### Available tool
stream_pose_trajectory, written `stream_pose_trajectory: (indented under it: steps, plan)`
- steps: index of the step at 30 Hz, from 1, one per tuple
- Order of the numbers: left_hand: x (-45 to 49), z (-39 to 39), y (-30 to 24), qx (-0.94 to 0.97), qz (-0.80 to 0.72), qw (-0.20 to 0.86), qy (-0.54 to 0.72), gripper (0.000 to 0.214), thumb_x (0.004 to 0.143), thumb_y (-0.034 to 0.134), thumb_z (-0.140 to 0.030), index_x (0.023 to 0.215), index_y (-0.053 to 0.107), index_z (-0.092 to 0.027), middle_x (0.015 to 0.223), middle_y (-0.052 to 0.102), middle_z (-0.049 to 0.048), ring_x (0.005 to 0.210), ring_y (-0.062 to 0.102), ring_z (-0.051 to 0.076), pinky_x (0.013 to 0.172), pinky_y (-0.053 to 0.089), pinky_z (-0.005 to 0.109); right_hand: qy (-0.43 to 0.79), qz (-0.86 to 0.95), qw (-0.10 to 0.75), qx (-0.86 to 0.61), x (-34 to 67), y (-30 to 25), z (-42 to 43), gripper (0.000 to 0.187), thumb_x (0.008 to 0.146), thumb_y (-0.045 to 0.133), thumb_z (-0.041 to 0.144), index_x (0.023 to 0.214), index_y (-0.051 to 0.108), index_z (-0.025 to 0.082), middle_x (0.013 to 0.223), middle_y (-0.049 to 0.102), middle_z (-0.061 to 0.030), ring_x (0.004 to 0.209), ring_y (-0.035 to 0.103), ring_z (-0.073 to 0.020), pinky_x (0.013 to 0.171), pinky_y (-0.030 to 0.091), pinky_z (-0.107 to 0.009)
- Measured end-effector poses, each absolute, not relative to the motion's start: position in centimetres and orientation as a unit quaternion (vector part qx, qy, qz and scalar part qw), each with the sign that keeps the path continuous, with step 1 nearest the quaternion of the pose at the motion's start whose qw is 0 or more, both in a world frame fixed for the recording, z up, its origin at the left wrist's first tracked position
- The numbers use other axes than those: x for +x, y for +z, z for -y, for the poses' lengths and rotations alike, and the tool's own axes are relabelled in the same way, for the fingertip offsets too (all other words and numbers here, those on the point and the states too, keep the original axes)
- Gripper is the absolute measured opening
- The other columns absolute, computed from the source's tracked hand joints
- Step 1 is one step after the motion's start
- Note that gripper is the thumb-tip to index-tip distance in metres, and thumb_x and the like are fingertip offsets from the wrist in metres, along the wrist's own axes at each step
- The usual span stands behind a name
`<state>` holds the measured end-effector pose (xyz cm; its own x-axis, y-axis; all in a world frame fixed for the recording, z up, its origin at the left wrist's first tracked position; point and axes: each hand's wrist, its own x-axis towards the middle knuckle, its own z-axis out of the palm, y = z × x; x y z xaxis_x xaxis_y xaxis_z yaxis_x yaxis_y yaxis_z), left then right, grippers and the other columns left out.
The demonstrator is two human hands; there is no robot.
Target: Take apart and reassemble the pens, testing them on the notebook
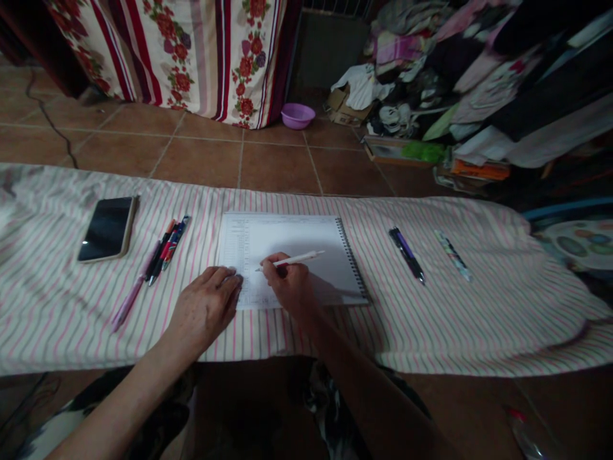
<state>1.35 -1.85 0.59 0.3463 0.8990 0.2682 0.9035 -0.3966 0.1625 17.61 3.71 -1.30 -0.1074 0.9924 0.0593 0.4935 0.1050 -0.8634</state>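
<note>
Right hand [288, 284] pinched pen [293, 259], left hand [207, 308] flat, fingers together, pinning notebook [306, 239]; loose cloth [431, 319] could let the page slide.

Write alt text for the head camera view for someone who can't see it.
A right hand holds a white pen, tip on a spiral notebook page, while the left hand lies flat on the page's left edge. The notebook sits on a striped cloth, with a phone and several pens left of it and two pens right of it.
</note>
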Motion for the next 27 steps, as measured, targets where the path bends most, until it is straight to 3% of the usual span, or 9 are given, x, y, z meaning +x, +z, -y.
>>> stream_pose_trajectory:
  steps: [9, 16, 27]
  plan:
    - [2.1, 0.8, 1.5, -0.812, 0.576, 0.042, -0.085, 0.027, 0.087, 0.038, -0.024, 0.084, 0.064, -0.017, 0.079, 0.063, 0.0074, 0.078, 0.057, 0.025, 0.057, 0.046, 0.033, 0.294, 0.714, 0.306, -0.557, 17.6, -0.8, -3.5, 0.014, 0.077, 0.049, 0.027, 0.074, 0.06, 0.019, 0.055, 0.06, 0.0011, 0.051, 0.056, -0.0108, 0.054, 0.039, -0.021]
    - [2.6, 0.4, 2.2, -0.795, 0.605, 0.038, -0.032, 0.031, 0.089, 0.035, -0.027, 0.082, 0.063, -0.018, 0.08, 0.062, 0.0057, 0.079, 0.058, 0.023, 0.049, 0.037, 0.029, 0.277, 0.727, 0.296, -0.554, 17.6, -1.0, -3.5, 0.016, 0.077, 0.049, 0.027, 0.074, 0.06, 0.018, 0.055, 0.059, 0.0013, 0.052, 0.054, -0.0099, 0.054, 0.038, -0.02]
    - [2.7, 0.3, 2.5, -0.787, 0.616, 0.03, -0.017, 0.03, 0.089, 0.034, -0.026, 0.076, 0.06, -0.018, 0.078, 0.061, 0.0052, 0.079, 0.057, 0.023, 0.05, 0.034, 0.029, 0.273, 0.737, 0.282, -0.55, 17.5, -1.0, -3.4, 0.013, 0.074, 0.05, 0.025, 0.07, 0.06, 0.018, 0.052, 0.055, 0.0026, 0.049, 0.051, -0.0092, 0.053, 0.036, -0.02]
